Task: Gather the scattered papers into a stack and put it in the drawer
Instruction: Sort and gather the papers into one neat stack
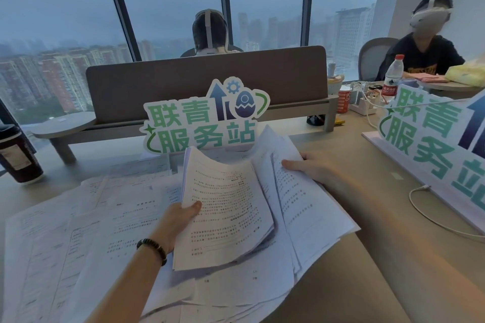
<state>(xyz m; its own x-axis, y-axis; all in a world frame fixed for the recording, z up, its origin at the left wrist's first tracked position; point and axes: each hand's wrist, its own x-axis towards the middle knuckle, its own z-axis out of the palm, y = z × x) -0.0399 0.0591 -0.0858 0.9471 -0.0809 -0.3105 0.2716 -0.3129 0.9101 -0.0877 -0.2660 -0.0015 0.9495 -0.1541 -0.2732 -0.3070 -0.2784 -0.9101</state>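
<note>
Printed papers [78, 231] fanned loose over the worktop [380, 257] below the sign [199, 123]. Left hand [181, 217] pinching a curling sheaf [225, 212]; right hand [312, 168] gripping a second wad [309, 204]. Bare worktop right of the sheaf, up to the cable [430, 217].

Dim, bluish daylight comes in through the tall floor-to-ceiling glass windows [168, 8] at the back, giving the whole scene a cool cast, with only soft, faint shadows on the pale beige desk top [367, 257]. Thin bright streaks of reflected glare cross the upper panes. The wide lens bends the dark window mullions [119, 8] outward, and the edges look soft and smeared.
</note>
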